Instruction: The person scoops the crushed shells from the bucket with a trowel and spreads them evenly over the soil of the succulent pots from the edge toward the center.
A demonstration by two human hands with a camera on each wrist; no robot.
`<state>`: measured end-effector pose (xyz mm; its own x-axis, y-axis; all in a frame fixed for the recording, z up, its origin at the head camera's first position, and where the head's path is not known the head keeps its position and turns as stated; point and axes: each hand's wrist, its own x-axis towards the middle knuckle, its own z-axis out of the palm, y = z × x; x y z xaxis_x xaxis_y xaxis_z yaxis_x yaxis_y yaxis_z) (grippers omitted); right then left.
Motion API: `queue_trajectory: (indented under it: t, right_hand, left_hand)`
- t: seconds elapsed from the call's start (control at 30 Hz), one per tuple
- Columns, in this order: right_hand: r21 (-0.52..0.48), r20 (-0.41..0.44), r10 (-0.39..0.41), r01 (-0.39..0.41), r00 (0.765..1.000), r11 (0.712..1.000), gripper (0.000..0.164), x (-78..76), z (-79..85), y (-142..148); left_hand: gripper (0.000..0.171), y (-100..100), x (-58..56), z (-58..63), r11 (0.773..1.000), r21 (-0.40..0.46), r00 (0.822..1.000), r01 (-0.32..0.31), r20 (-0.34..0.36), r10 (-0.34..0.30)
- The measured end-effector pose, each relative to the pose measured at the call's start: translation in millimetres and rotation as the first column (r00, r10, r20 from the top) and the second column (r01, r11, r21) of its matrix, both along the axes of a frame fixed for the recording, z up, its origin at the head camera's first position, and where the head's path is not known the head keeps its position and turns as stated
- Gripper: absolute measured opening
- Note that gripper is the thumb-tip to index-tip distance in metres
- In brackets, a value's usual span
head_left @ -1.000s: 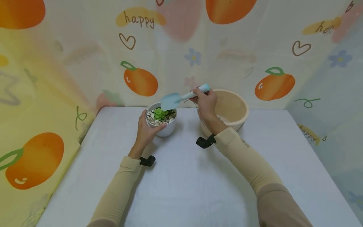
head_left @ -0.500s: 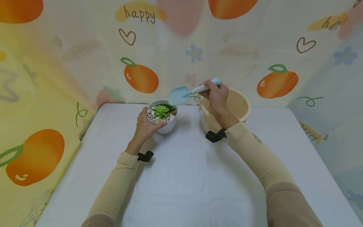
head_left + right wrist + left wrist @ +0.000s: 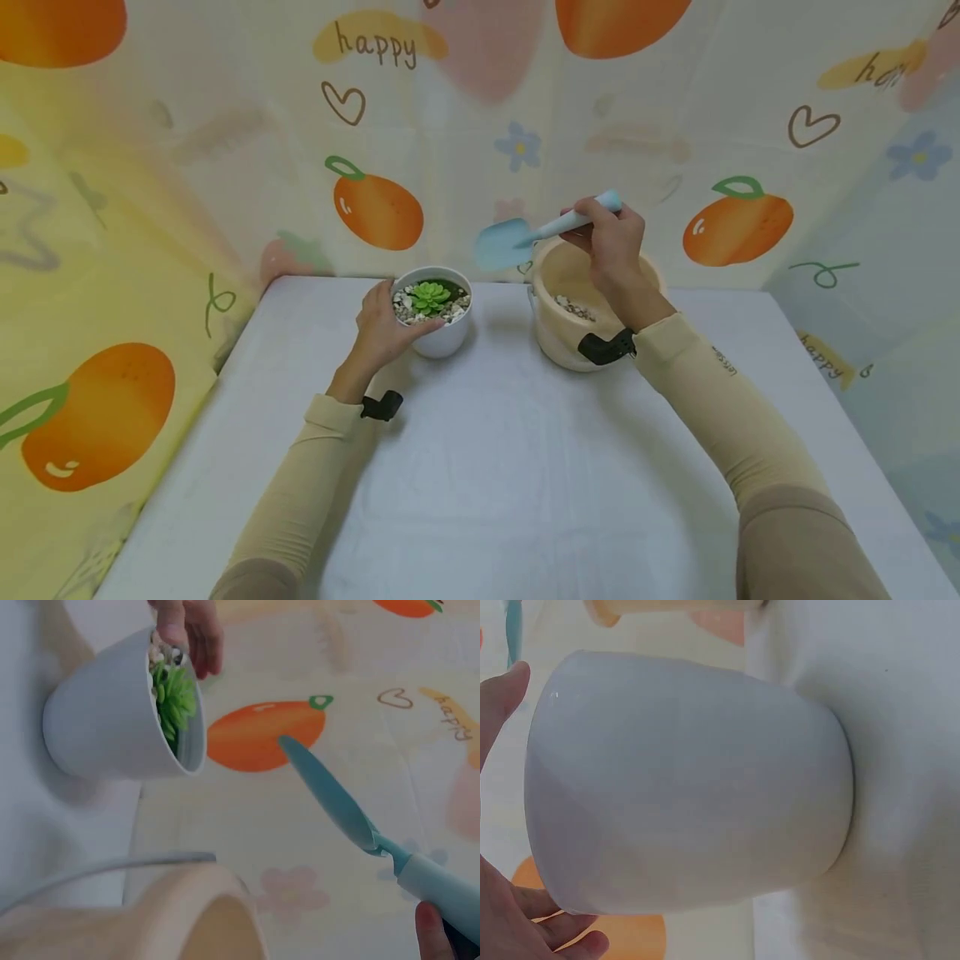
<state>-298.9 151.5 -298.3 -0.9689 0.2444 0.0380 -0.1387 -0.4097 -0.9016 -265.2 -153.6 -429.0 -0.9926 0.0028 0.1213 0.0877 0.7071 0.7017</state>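
Reaching in from seven o'clock and from between four and five, a left sleeve (image 3: 288, 492) and a right sleeve (image 3: 742, 433) are being held out over a white table (image 3: 480, 483). A black camera (image 3: 382, 406) is being worn at the left wrist.

Toward eleven o'clock from the middle of the table, a white pot (image 3: 442, 340) is being gripped at the rim by the left hand (image 3: 381, 329); the fingers are being set against it at nine o'clock, and the thumb is being laid across it at six. The pot is being borne upright by the table. Inside it, a green plant (image 3: 431, 297) is being bordered by small stones (image 3: 403, 307).

Between one and two o'clock, near the pot but apart from it, a cream bucket (image 3: 558, 337) is being supported by the table. Loose pebbles (image 3: 574, 309) are being shown inside it toward eight o'clock, while part of the bucket is being hidden by the right arm.

Above, the handle of a pale blue trowel (image 3: 555, 226) is being gripped by the right hand (image 3: 615, 250). The blade (image 3: 501, 243) is being pointed between eight and nine o'clock, and is being held in the air at two o'clock from the pot, touching neither pot nor bucket.

Farthest off, a cloth (image 3: 465, 192) printed with oranges and hearts is being hung toward twelve o'clock.
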Motion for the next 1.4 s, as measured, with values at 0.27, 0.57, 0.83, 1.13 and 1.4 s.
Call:
queue_trajectory:
  t: [0.27, 0.57, 0.83, 1.13, 1.4]
  right_hand:
    - [0.003, -0.024, -0.003, 0.003, 1.000, 1.000, 0.008, 2.5, 6.8, 27]
    - [-0.008, -0.017, -0.023, 0.023, 1.000, 1.000, 0.007, 6.1, 9.1, 54]
    - [0.005, -0.001, -0.051, 0.051, 0.999, 0.999, 0.007, 8.4, 8.9, 76]
    - [0.034, 0.018, -0.087, 0.087, 0.996, 0.996, 0.009, 8.9, -0.8, 94]
    - [0.086, 0.084, -0.108, 0.101, 0.991, 0.991, 0.010, 13.3, -13.3, 113]
  left_hand:
    - [0.107, 7, -6.1, 10.8, 1.000, 0.003, 0.996, -0.001, -0.090, 0.001]
    - [0.103, 18, -9.3, 23.9, 0.989, 0.107, 0.985, 0.103, -0.152, -0.086]
    - [0.100, 37, -16.9, 37.4, 0.980, 0.092, 0.973, 0.177, -0.165, -0.160]
    - [0.100, 59, -19.8, 44.7, 0.959, 0.110, 0.958, 0.260, -0.153, -0.242]
    - [0.101, 83, -17.3, 42.0, 0.952, 0.130, 0.956, 0.278, -0.135, -0.261]
